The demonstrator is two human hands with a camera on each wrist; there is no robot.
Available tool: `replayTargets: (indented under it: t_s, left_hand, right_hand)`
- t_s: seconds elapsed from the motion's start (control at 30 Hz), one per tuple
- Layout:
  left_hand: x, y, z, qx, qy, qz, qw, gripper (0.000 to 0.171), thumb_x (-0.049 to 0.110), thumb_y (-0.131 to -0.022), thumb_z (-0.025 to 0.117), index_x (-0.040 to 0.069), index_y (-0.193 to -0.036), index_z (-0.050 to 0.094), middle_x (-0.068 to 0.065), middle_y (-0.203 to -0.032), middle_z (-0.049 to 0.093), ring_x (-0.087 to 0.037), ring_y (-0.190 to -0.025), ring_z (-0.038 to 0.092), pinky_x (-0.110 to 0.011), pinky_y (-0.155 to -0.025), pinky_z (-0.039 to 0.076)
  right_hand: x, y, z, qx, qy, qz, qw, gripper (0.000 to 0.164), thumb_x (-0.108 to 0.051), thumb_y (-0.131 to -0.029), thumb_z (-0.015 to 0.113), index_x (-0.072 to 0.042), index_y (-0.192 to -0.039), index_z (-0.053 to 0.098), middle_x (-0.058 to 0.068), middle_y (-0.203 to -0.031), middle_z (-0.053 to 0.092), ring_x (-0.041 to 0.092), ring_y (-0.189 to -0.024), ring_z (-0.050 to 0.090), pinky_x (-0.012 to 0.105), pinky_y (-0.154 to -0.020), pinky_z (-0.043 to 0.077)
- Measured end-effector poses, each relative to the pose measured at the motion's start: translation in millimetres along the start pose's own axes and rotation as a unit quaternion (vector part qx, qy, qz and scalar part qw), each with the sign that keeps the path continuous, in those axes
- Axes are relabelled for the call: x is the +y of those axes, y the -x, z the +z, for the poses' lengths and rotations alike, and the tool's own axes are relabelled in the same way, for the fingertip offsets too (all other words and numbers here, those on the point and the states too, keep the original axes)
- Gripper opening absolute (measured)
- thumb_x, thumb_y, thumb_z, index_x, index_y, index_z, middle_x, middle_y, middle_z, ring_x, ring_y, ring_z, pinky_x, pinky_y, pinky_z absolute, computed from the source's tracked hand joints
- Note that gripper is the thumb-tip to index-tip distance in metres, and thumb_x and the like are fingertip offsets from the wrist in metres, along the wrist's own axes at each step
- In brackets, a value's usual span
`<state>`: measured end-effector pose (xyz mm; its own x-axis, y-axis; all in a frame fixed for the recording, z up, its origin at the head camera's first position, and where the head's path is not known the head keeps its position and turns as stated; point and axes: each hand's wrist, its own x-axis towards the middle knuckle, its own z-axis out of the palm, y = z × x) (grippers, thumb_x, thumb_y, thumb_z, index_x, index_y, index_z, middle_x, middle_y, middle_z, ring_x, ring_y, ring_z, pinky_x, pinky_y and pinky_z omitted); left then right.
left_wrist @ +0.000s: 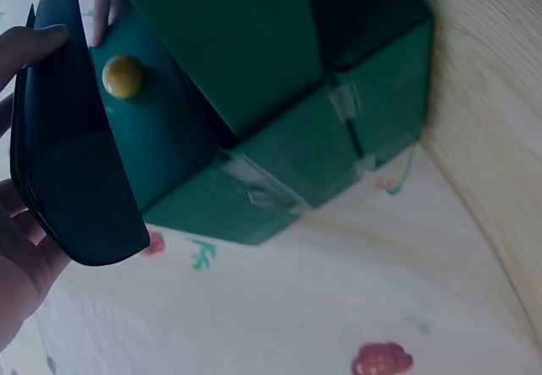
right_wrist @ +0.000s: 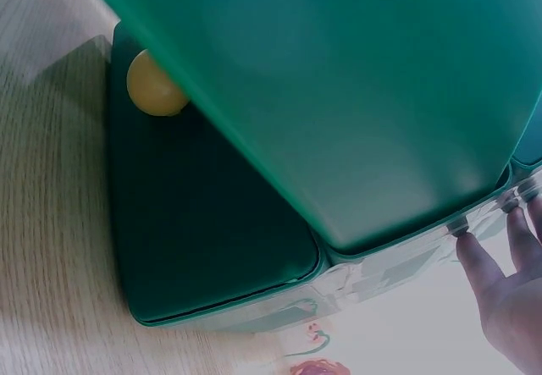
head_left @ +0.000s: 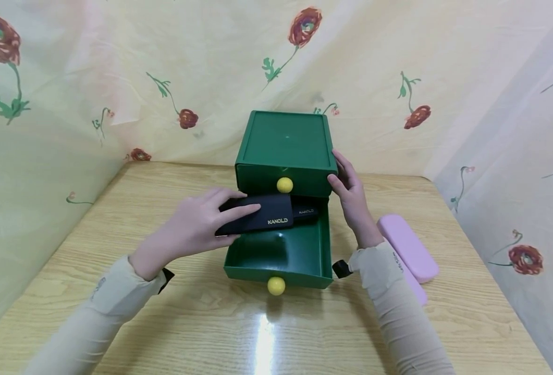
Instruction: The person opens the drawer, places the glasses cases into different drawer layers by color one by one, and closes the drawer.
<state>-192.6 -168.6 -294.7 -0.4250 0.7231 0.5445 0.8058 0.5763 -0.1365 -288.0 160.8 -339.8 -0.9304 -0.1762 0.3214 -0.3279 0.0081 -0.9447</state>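
Note:
My left hand (head_left: 194, 226) grips a black glasses case (head_left: 280, 212) marked KANOLD, fingers over its top and thumb along its near edge. The case is held above the pulled-out drawer (head_left: 276, 252) of a green drawer cabinet (head_left: 285, 140). Behind it a second black KANOLD case (head_left: 309, 212) lies toward the back of that drawer, partly hidden. My right hand (head_left: 353, 200) rests against the cabinet's right side, thumb at the front corner of the top drawer. In the right wrist view its extended fingers (right_wrist: 478, 265) touch the cabinet's side.
Two pink cases, the upper one (head_left: 407, 247) partly over the other, lie on the wooden table (head_left: 187, 312) right of the cabinet. Yellow round knobs (head_left: 276, 285) mark the drawers. Below the pulled-out drawer, a bottom drawer (right_wrist: 195, 214) is shut. Flowered cloth (head_left: 201, 62) hangs behind.

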Motion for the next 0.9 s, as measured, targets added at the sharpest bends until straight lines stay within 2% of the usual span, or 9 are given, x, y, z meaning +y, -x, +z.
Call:
replayTargets:
  t_s: [0.3, 0.6, 0.8, 0.9]
  left_hand:
    - [14.0, -14.2, 8.2, -0.025, 0.006, 0.010, 0.9996, 0.062, 0.034, -0.075, 0.083, 0.027, -0.132, 0.059, -0.008, -0.122, 0.061, -0.023, -0.101, 0.064, -0.026, -0.051, 0.051]
    - [23.4, -25.6, 21.6, -0.050, 0.019, 0.026, 0.9982, 0.062, 0.038, -0.077, 0.081, 0.025, -0.133, 0.057, -0.008, -0.121, 0.062, -0.022, -0.105, 0.063, -0.029, -0.065, 0.059]
    - [28.7, -29.4, 30.8, -0.065, 0.018, 0.026, 0.9974, 0.060, 0.040, -0.078, 0.080, 0.025, -0.132, 0.058, -0.007, -0.120, 0.061, -0.020, -0.105, 0.061, -0.026, -0.061, 0.058]
    - [30.9, -30.7, 34.9, -0.081, 0.013, 0.023, 0.9964, 0.059, 0.043, -0.079, 0.079, 0.025, -0.132, 0.059, -0.007, -0.119, 0.062, -0.020, -0.104, 0.062, -0.027, -0.064, 0.058]
  right_hand:
    - [1.2, -0.3, -0.6, -0.001, 0.003, -0.004, 1.000, 0.053, -0.022, -0.102, 0.048, -0.031, -0.151, 0.033, 0.005, -0.159, 0.031, 0.026, -0.144, 0.033, 0.056, -0.117, 0.027]
    - [0.7, 0.3, 0.6, 0.000, -0.002, -0.008, 1.000, 0.052, -0.019, -0.102, 0.048, -0.029, -0.151, 0.034, 0.007, -0.157, 0.034, 0.023, -0.140, 0.038, 0.055, -0.117, 0.029]
    - [-0.8, 1.1, 0.8, 0.003, -0.002, -0.007, 1.000, 0.052, -0.019, -0.102, 0.048, -0.029, -0.151, 0.034, 0.007, -0.157, 0.034, 0.025, -0.140, 0.037, 0.056, -0.116, 0.029]
    - [-0.5, 1.2, 0.4, 0.002, 0.002, -0.007, 1.000, 0.052, -0.019, -0.102, 0.047, -0.029, -0.151, 0.033, 0.006, -0.158, 0.033, 0.026, -0.141, 0.036, 0.056, -0.116, 0.029]
